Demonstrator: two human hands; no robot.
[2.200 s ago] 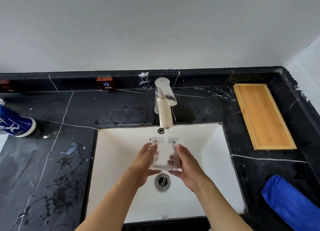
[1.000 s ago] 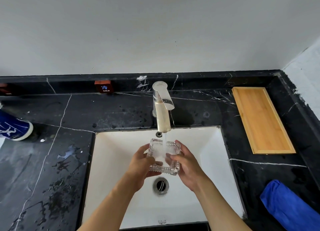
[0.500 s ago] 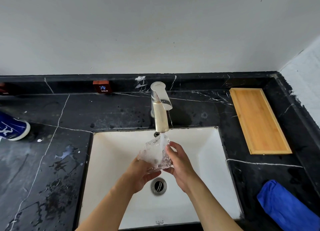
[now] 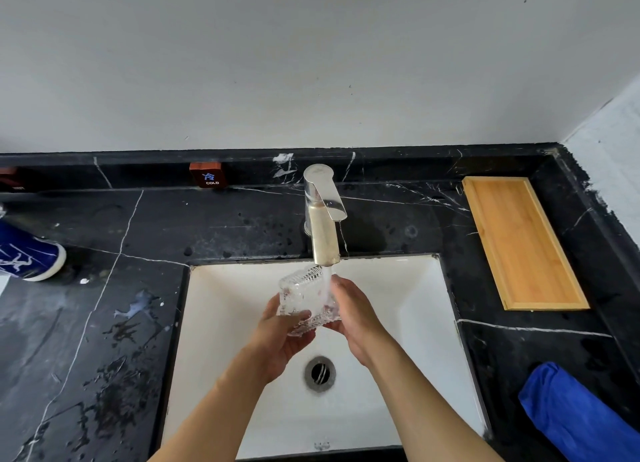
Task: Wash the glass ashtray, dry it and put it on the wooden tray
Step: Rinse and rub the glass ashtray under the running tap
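Head view, from left to right: at the far left edge of the black marble counter (image 4: 104, 288) we see a blue object with white markings (image 4: 24, 257), cut off by the frame so we cannot tell what it is. Wet patches lie on the stone between it and the white sink (image 4: 398, 288). On the back ledge sits a small red tag marked COLD (image 4: 209, 174).

Over the basin our left hand (image 4: 280, 340) cups the glass ashtray (image 4: 306, 300) from below, fingers closed around its lower edge. The ashtray is tilted up on its side, directly under the spout of the metal faucet (image 4: 323, 226), with running water (image 4: 327, 281) falling across its right part. Our right hand (image 4: 356, 317) is clamped on the ashtray's right side, fingertips in the stream. Below both hands is the drain (image 4: 319, 372).

To the right of the sink, well apart from the hands, the wooden tray (image 4: 519, 243) lies on the counter. Nearer us, at the lower right corner, is a blue cloth (image 4: 575, 413).
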